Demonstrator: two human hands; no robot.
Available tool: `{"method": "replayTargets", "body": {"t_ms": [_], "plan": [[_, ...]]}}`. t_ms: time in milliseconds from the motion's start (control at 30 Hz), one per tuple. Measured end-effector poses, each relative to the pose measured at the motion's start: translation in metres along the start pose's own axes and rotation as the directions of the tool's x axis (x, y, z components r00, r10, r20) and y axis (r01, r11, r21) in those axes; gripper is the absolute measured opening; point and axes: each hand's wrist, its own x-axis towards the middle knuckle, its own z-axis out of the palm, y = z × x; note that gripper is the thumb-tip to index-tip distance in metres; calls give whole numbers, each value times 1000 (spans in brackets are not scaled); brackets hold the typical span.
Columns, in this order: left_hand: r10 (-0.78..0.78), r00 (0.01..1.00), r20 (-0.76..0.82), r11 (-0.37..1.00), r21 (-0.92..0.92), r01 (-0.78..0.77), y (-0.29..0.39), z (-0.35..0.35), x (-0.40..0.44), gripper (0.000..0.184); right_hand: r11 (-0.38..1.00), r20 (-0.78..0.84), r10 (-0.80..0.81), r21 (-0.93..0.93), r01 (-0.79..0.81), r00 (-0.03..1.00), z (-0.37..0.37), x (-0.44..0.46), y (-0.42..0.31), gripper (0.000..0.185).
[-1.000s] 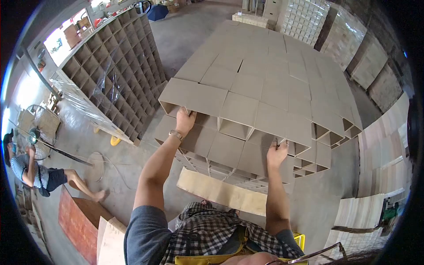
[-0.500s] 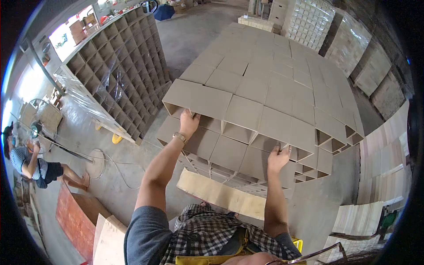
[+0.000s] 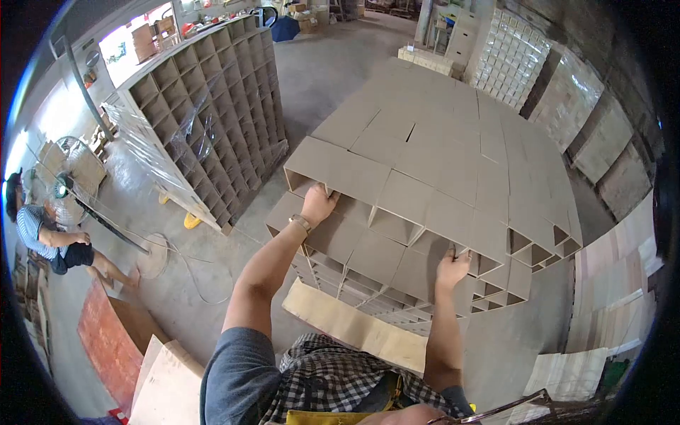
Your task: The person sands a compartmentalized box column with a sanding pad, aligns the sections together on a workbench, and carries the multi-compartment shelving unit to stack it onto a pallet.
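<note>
A large stack of brown board boxes (image 3: 453,156) with open fronts stands before me. My left hand (image 3: 319,204) is closed on the front edge of a top-layer box (image 3: 338,164) near the left end. Its fingers reach inside the opening and are partly hidden. My right hand (image 3: 452,269) is closed in the same way on the edge of a box (image 3: 460,219) farther right in that row. The layer below (image 3: 333,237) juts out toward me under both hands.
A pale curved board (image 3: 354,326) lies between me and the stack. At left stand a partitioned rack (image 3: 212,106) in clear film and a person (image 3: 53,237) by a fan (image 3: 67,195). A red panel (image 3: 110,347) is at lower left; wooden panels (image 3: 613,276) line the right.
The view has shifted, so the stack's left end and rack appear farther right. Both hands keep their hold on the box edges. The person at left has lowered a hand from near the fan.
</note>
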Motion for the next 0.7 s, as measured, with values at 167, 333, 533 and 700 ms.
{"method": "replayTargets", "body": {"t_ms": [167,333,533,700], "plan": [[-23,993,-114,999,-36,19,19,-4,-1,23,999,8,31,-33,-31,999,4,0,10,32],[-20,998,-53,998,-59,16,0,6,2,25,999,-15,21,-43,-21,1000,-1,-1,1,34],[-22,987,-162,970,-243,-19,9,5,4,20,999,-105,-31,-42,26,994,3,-4,-2,34],[-21,979,-205,983,-182,-17,9,9,5,15,999,-108,16,-50,-21,994,-1,-1,-12,30]]}}
